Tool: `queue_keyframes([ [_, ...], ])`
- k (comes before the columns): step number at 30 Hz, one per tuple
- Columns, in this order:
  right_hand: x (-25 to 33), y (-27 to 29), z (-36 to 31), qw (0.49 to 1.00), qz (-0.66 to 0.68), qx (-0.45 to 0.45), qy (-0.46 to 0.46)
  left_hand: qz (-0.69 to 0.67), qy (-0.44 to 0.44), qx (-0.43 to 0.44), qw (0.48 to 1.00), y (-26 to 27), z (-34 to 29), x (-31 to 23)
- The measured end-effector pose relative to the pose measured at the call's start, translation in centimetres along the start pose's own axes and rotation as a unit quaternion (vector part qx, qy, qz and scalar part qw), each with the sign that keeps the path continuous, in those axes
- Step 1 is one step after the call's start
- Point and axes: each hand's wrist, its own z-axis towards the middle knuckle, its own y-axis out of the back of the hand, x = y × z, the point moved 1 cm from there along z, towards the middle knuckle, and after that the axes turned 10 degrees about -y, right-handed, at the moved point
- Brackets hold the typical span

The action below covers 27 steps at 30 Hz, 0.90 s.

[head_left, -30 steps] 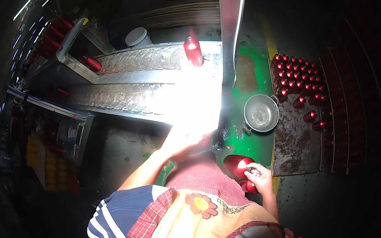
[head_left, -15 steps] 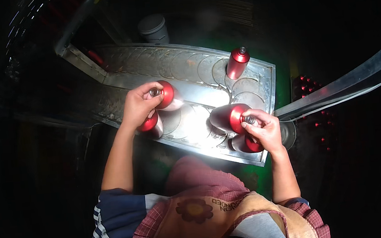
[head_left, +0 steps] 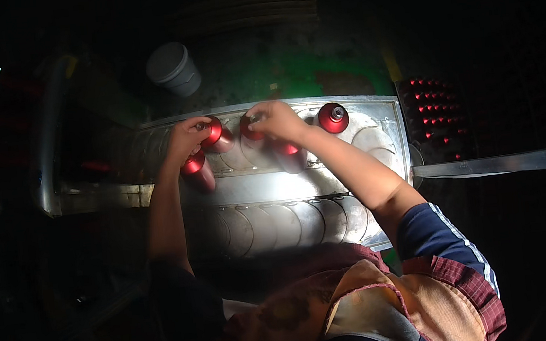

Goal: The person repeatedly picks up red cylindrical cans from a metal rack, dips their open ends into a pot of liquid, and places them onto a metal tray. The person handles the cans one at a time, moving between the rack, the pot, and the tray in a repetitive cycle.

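Observation:
A shiny metal tray [head_left: 327, 185] with rows of round hollows lies in front of me. My left hand [head_left: 186, 139] grips two red metal bottles [head_left: 215, 134] by their necks at the tray's far left. My right hand [head_left: 276, 120] holds two more red bottles [head_left: 288, 154] just right of that, over the far row. One red bottle [head_left: 332, 117] stands alone upright in a hollow to the right of my right hand.
A grey plastic cup [head_left: 174, 68] stands on the green surface [head_left: 316, 74] behind the tray. Several red bottles [head_left: 435, 109] are grouped to the right. A flat metal strip [head_left: 489, 164] juts out from the tray's right side. The surroundings are dark.
Both hands have moved from the tray's near rows to its far row, carrying their red bottles. The view has swung to face the tray squarely.

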Motion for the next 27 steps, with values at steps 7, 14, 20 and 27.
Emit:
queue_keyframes([
  [7, -0.1, 0.3, 3.0, 0.981, -0.017, -0.155, 0.116, -0.052, -0.047, -0.267, 0.961, 10.9, 0.5, 3.2],
  [14, 0.2, 2.3, -2.4, 0.933, 0.208, -0.215, 0.202, 0.025, -0.282, -0.369, 0.885, 6.3, -1.2, 1.1],
  [20, -5.8, 6.9, -18.6, 0.933, 0.196, -0.292, 0.076, 0.068, -0.179, 0.055, 0.98, -15.8, -0.7, -1.6],
  [27, -12.1, 6.5, -30.6, 0.907, 0.168, -0.386, -0.006, 0.138, -0.137, -0.028, 0.981, -11.8, 4.6, -1.2],
])
